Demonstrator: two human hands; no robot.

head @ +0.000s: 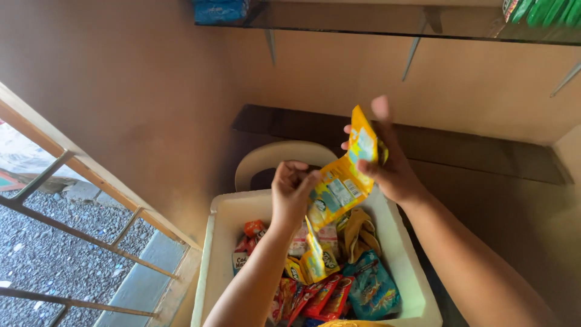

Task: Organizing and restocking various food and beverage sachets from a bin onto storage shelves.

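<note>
- Looking down past a wooden window frame [91,169] with metal bars on my far left; gravel shows through it.
- Next comes the brown wall [151,91], bare above the box.
- Below me sits a white foam box [224,230], open at the top, and it is full of snack packs.
- Inside it, at the left, are small orange and red packs [251,233]; red sachets [324,297] lie at the near side, and a blue pack [372,290] lies toward the right.
- My left hand [292,192] is over the box, fingers pinched shut on the lower end of a strip of yellow sachets [342,181].
- The strip hangs in the air above the box, slanting up to the right, with more yellow sachets trailing from it down into the box.
- My right hand [387,166] grips the upper end of the strip, thumb at the front and fingers behind, forefinger pointing up.
- Behind the box the rounded back of a pale plastic chair [272,157] shows.
- Overhead runs a shelf [387,24] on brackets, with a blue pack at its left and green packs at its right end.
</note>
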